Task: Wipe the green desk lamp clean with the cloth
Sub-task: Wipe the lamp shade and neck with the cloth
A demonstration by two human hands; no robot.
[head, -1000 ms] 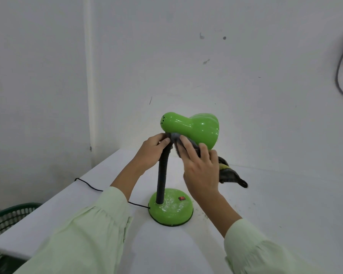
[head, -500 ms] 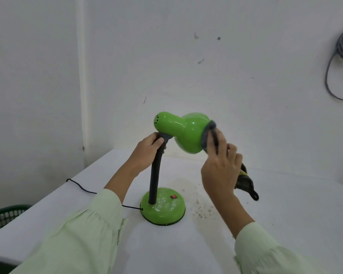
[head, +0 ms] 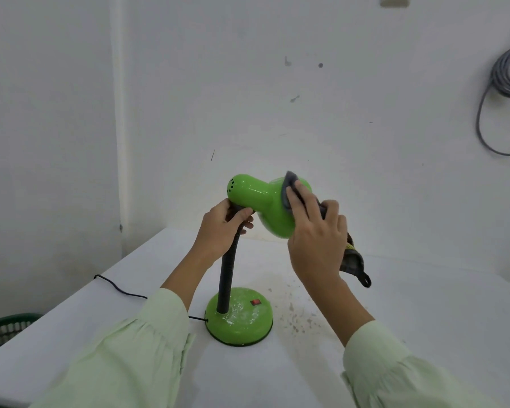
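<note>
Seen from the head camera, a green lamp (head: pixel 238 315) stands on a white table (head: pixel 424 334) near a wall corner. The left hand (head: pixel 221 228) is curled closed around the top of the lamp's black neck. The right hand (head: pixel 315 240), fingers (head: pixel 302 198) extended, presses a grey cloth (head: pixel 287 187) against the shade; the cloth's tail hangs right of the lamp.

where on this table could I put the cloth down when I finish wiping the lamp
Bare tabletop spreads right of the lamp base, beyond the gritty specks beside it. The left strip is crossed by the black cord. Around the base it is crowded.
</note>
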